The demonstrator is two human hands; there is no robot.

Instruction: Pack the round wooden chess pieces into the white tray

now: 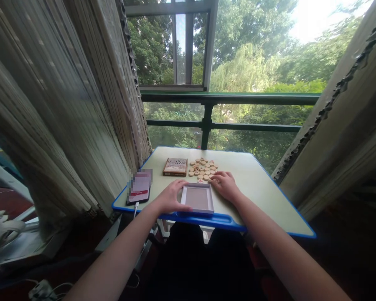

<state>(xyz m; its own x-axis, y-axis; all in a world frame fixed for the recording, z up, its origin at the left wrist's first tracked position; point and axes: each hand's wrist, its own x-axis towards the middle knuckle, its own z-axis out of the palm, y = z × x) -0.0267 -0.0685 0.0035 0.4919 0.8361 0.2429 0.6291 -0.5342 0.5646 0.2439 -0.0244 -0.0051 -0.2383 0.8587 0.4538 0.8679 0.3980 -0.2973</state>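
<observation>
My left hand (pixel 172 197) grips a shallow open box tray (pixel 210 198) by its left side, thumb along the near edge and fingers at the far corner. Its flat inside is bare. Round wooden Chinese chess pieces (pixel 201 169), some with red marks showing, lie in a loose cluster just beyond the tray. At the cluster's near right edge, my right hand (pixel 225 184) has its fingers curled down around a piece, partly hidden under them. The printed box lid (pixel 175 166) lies left of the pieces.
A phone (pixel 140 187) with a white charging cable (pixel 136 207) lies at the table's left edge. The pale table (pixel 257 196) has a blue rim and a groove at the front. Curtains hang on both sides; a green railing (pixel 232 98) stands behind.
</observation>
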